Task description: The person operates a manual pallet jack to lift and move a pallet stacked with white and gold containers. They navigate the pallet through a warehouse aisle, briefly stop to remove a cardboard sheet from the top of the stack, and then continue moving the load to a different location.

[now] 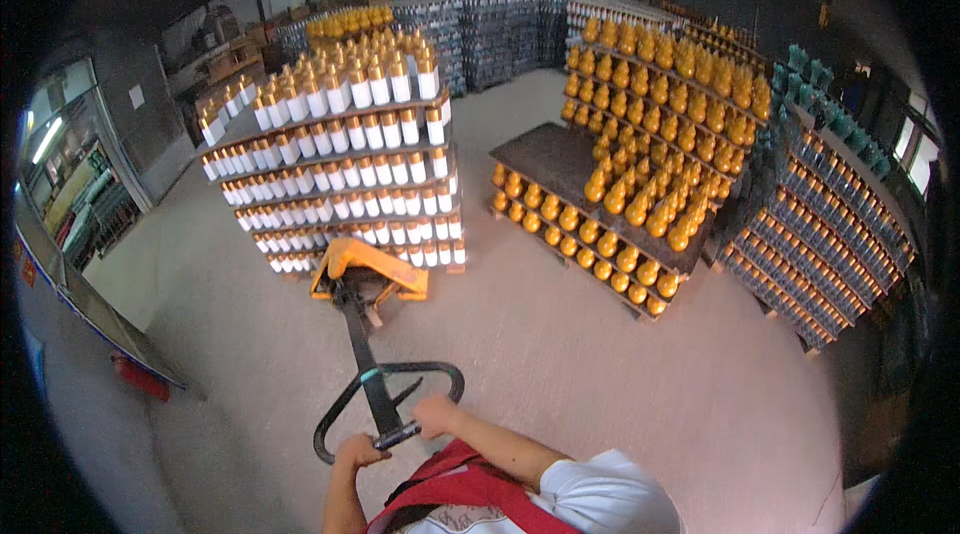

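Note:
Both of my hands are closed on the black loop handle [447, 368] of an orange pallet jack [378, 262]. My left hand [358, 451] wraps the lower bar near its left end. Further right on the same bar, my right hand [435, 416] grips close to the small lever inside the loop. The black shaft leads away from me to the jack's orange body, which stands against a tall layered stack of white bottles with gold tops [350, 138]. The jack's forks are hidden, so I cannot tell how far they reach under that stack.
Right of the jack stands a pallet of gold gourd-shaped bottles [607, 196], partly stacked, with a bare dark layer board [545, 156]. Dark racks of bottles [815, 234] line the far right. A doorway [85, 159] opens at left, and a red object [140, 377] lies by the left wall.

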`<state>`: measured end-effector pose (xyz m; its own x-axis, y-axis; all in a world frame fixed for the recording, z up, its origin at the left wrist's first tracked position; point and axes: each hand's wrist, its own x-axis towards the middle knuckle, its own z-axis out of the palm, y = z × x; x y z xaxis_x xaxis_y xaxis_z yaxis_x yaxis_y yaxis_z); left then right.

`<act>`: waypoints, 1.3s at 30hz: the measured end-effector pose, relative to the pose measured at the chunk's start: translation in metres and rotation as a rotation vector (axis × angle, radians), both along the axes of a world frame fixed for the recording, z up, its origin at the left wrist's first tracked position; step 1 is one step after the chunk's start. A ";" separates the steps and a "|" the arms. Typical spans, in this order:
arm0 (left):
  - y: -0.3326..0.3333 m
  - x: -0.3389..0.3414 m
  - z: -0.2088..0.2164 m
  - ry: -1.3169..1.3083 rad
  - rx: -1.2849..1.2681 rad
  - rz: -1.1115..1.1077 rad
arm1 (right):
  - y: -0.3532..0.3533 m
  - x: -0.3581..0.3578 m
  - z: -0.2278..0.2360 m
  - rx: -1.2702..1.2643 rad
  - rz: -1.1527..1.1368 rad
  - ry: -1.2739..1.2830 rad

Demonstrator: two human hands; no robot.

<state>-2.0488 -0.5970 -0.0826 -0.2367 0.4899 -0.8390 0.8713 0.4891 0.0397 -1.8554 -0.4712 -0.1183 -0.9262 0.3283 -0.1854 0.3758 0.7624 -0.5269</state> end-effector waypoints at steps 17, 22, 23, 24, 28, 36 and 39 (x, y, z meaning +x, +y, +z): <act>0.029 0.099 0.011 -0.040 -0.026 0.178 | 0.049 0.094 0.015 -0.150 0.071 0.020; 0.055 0.129 0.016 -0.029 0.001 0.106 | 0.069 0.124 0.012 -0.103 0.077 -0.066; 0.050 0.137 0.023 -0.013 0.000 0.111 | 0.068 0.128 0.018 -0.106 0.094 -0.081; 0.047 0.142 0.024 -0.002 0.000 0.112 | 0.067 0.133 0.025 -0.107 0.106 -0.099; 0.037 0.165 0.042 -0.010 0.001 0.064 | 0.052 0.150 0.026 -0.082 0.082 -0.044; -0.011 0.199 0.050 -0.005 0.121 0.074 | 0.012 0.181 0.057 0.021 0.159 -0.118; -0.043 0.209 0.069 -0.037 0.107 0.112 | -0.026 0.187 0.060 0.003 0.108 -0.133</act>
